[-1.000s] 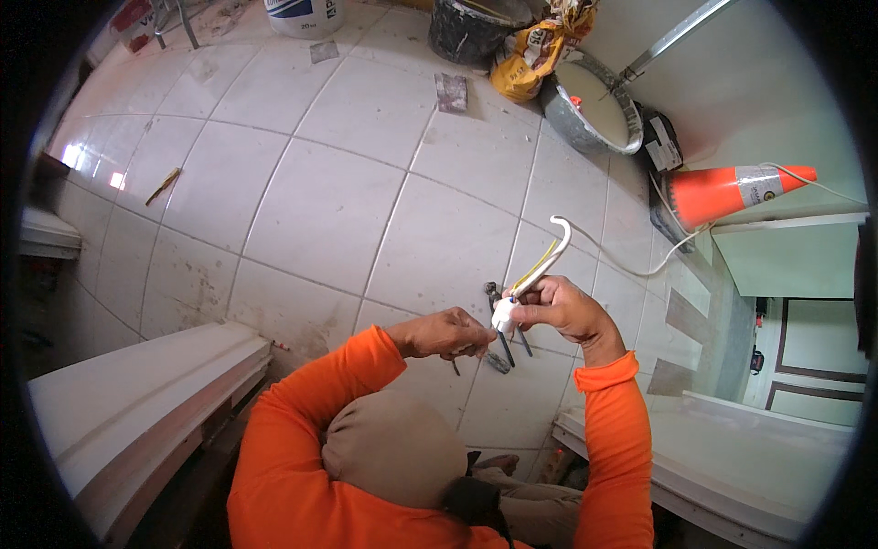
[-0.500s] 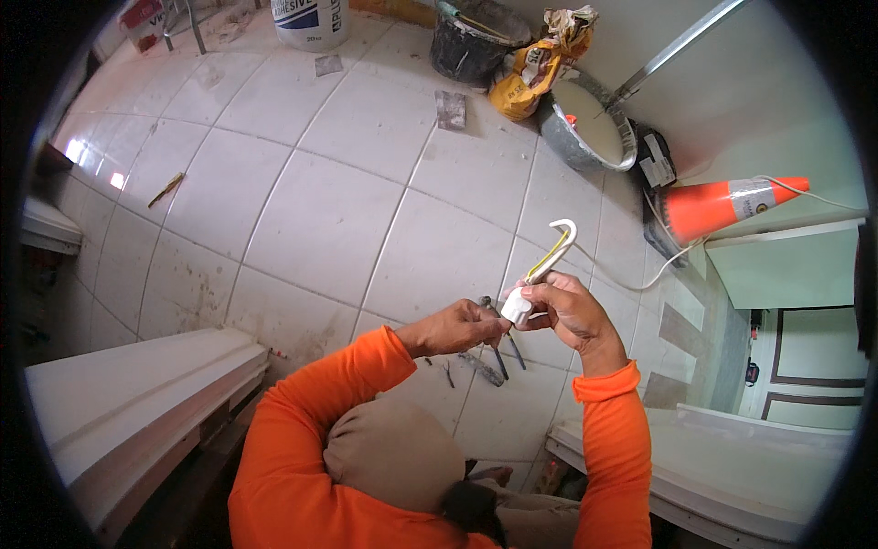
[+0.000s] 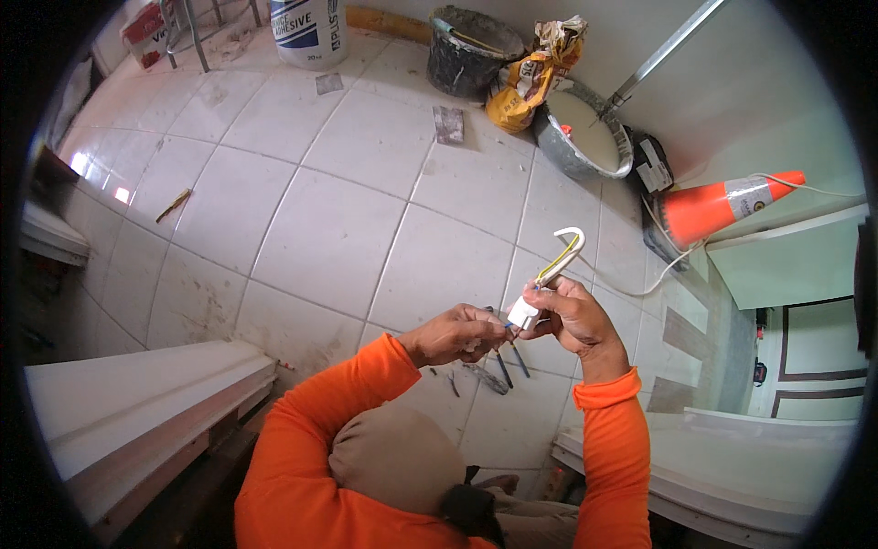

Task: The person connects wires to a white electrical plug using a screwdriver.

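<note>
A small white plastic electrical fitting (image 3: 523,314), plug-like in shape, sits between the thumb and fingers of my right hand (image 3: 583,318). Out of its top a bent white cable (image 3: 574,245) rises past that hand, with a yellow-green wire (image 3: 555,261) running along it. My left hand (image 3: 455,335) is closed in a pinch beside the lower end of the fitting. A short blue wire end (image 3: 508,325) shows between those fingertips and the fitting. On the tiles below my hands lie a dark-handled hand tool (image 3: 512,362), likely pliers, and a grey tool (image 3: 487,379).
Far off stand a white adhesive bucket (image 3: 309,37), a black bucket (image 3: 462,69), a yellow bag (image 3: 517,96) and a grey tub of pale mix (image 3: 564,156). An orange cone (image 3: 704,209) lies tipped at right, a thin cord (image 3: 631,291) trailing near it. White panels (image 3: 155,393) flank me.
The fitting has turned slightly in my right hand, and a blue wire end now shows beneath it. My left hand stays pinched close by. The whole view has shifted a little.
</note>
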Demonstrator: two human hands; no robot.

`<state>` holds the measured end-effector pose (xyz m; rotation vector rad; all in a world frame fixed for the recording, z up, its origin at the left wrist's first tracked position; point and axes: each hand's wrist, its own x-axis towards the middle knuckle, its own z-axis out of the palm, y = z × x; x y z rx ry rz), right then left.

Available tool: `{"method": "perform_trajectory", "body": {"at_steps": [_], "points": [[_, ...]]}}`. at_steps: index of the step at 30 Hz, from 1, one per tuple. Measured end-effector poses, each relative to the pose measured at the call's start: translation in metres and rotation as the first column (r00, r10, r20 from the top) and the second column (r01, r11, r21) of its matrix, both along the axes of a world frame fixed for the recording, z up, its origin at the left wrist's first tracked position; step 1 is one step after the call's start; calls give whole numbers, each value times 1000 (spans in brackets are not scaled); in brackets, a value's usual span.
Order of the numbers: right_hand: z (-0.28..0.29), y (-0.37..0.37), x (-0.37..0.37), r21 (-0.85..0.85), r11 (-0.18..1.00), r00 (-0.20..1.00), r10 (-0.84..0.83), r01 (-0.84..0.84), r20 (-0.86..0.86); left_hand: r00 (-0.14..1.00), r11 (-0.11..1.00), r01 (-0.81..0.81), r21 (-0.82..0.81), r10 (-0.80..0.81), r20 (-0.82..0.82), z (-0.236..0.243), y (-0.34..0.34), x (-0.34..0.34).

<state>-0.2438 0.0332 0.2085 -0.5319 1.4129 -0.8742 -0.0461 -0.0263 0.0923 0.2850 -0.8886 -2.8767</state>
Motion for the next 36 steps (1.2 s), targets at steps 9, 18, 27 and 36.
{"method": "perform_trajectory", "body": {"at_steps": [9,18,27,36], "points": [[5,0,-1,-112,986,988,-112,124,102,974,991,-101,85,116,-196,-13,-3,-13],[-2,4,9,-271,925,962,-241,268,130,974,971,-183,152,200,-105,-4,-13,-17],[-14,14,32,-317,852,898,-440,417,-4,958,850,-202,486,274,-81,-10,5,-14],[-9,22,39,-389,810,874,-485,438,-26,941,936,-255,243,298,-159,-34,17,-5]]}}
